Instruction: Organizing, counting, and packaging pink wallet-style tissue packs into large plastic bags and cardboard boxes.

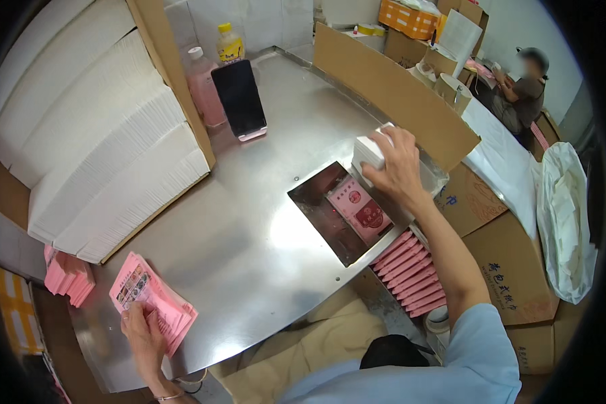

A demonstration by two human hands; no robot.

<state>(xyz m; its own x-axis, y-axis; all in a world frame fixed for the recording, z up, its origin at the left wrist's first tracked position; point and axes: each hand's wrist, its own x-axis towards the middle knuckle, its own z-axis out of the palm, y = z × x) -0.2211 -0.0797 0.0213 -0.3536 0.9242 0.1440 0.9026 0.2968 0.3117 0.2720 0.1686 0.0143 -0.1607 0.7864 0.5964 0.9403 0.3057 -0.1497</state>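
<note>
My left hand (143,334) is at the near left of the metal table, closed on the near edge of a fanned pile of flat pink printed packets (156,296). At the right, my right hand (398,165) grips a small stack of folded white tissues (370,153), fingers over its top. That stack is just beyond a dark rectangular opening (313,212) in the tabletop. Inside the opening lies one pink printed packet (360,210), face up. The lower part of the tissue stack is partly hidden by my fingers.
A large carton (175,81) of stacked white tissues (114,128) fills the left. A phone (240,99) stands before two bottles (205,87). Cardboard (390,87) edges the far right side. Filled pink packs (411,273) line up below the table's right edge. Another person (522,94) sits far right.
</note>
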